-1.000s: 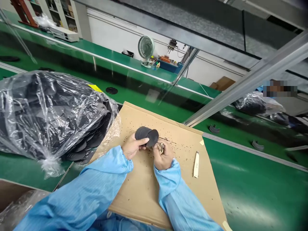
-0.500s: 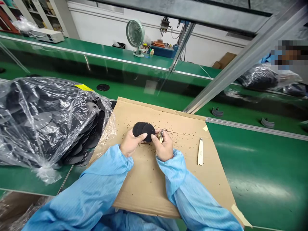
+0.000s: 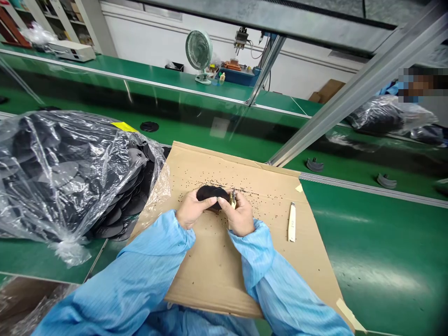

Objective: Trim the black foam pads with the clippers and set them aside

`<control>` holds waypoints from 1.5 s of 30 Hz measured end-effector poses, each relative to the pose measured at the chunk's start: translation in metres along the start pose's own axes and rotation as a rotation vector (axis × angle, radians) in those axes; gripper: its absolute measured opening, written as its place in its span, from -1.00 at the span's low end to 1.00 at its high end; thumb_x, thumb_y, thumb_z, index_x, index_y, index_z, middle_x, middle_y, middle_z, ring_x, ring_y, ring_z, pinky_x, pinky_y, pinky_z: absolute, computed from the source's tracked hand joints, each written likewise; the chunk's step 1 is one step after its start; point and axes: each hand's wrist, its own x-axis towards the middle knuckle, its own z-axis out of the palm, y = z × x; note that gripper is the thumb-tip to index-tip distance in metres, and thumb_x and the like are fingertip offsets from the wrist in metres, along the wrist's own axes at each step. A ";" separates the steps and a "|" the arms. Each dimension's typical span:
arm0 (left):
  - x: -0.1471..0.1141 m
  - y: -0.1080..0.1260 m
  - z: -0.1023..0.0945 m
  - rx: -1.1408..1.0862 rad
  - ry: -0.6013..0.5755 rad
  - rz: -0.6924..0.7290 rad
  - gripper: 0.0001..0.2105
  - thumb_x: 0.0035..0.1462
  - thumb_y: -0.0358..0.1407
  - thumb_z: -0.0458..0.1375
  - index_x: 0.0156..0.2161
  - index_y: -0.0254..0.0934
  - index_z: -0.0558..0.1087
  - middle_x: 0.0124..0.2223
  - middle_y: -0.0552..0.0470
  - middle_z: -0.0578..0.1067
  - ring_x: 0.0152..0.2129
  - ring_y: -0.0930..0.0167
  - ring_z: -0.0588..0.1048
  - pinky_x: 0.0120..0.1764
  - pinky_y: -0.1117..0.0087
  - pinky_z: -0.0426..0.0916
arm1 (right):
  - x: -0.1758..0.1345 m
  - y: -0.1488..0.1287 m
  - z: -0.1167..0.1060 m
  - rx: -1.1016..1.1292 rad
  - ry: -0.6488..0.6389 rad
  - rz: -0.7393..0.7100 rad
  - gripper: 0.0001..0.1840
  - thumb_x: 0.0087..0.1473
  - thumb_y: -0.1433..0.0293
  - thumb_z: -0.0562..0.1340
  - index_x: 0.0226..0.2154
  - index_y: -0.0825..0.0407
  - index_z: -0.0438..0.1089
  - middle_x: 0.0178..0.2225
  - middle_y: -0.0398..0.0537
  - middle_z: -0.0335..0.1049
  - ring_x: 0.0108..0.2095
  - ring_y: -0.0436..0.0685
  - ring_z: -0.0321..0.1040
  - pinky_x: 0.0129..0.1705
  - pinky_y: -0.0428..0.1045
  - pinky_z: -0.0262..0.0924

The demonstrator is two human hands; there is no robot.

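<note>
Several thin black discs (image 3: 212,192), overlapping one another, are held above the cardboard. My left hand (image 3: 189,210) is closed on their left side, its thumb across the top face. At their right edge my right hand (image 3: 241,215) pinches the discs with its thumb. A small metal tool with a yellowish handle (image 3: 233,199) is also tucked in the right hand's fingers; its exact kind is too small to tell. Tiny black bits lie scattered on the cardboard sheet (image 3: 210,266) around the hands.
To the left lies a clear plastic bag (image 3: 66,182) full of black discs. A cream-coloured strip with a dark tip (image 3: 291,223) rests on the cardboard at right. A metal post (image 3: 315,112) slants up behind. Grey curved pieces (image 3: 315,164) sit beyond the rail on the green bench.
The discs have tilted flatter to the view and shifted slightly right and down. Both thumbs have come closer together on them. The tool stays in my right hand.
</note>
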 end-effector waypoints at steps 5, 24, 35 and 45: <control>-0.002 0.000 0.001 0.020 -0.036 0.009 -0.71 -0.11 -0.29 0.36 -0.22 -0.33 0.53 -0.19 -0.08 0.57 -0.20 0.29 0.51 0.00 0.21 0.32 | 0.003 0.000 -0.001 0.093 0.018 0.032 -0.63 -0.19 0.20 0.39 -0.39 0.05 0.32 -0.47 -0.18 0.31 -0.46 0.00 0.23 -0.36 -0.05 0.22; 0.003 0.004 -0.007 -0.278 0.052 -0.336 -0.80 -0.03 -0.36 0.30 -0.28 -0.32 0.40 -0.40 0.06 0.43 -0.54 0.53 0.42 -0.53 0.56 0.34 | -0.006 -0.002 -0.002 -0.133 -0.095 -0.286 -0.79 0.13 0.31 0.19 -0.15 0.00 0.37 -0.24 -0.02 0.43 -0.24 0.11 0.39 -0.16 0.04 0.31; -0.004 0.007 -0.004 -0.238 -0.098 -0.379 -0.63 -0.16 -0.17 0.39 -0.32 -0.34 0.37 -0.46 0.10 0.34 -0.59 0.58 0.34 -0.63 0.61 0.20 | -0.011 -0.007 -0.003 -0.396 -0.037 -0.570 -0.89 0.14 0.44 0.16 -0.24 -0.01 0.37 -0.30 -0.03 0.42 -0.25 0.10 0.38 -0.21 0.03 0.32; 0.002 0.000 0.001 -0.214 0.061 -0.151 -0.56 -0.17 -0.22 0.39 -0.18 -0.30 0.36 -0.29 0.04 0.44 -0.48 0.52 0.41 -0.53 0.52 0.29 | -0.009 -0.003 -0.002 -0.306 -0.011 -0.412 -0.84 0.16 0.38 0.16 -0.18 0.01 0.38 -0.25 -0.02 0.43 -0.24 0.09 0.38 -0.16 0.02 0.30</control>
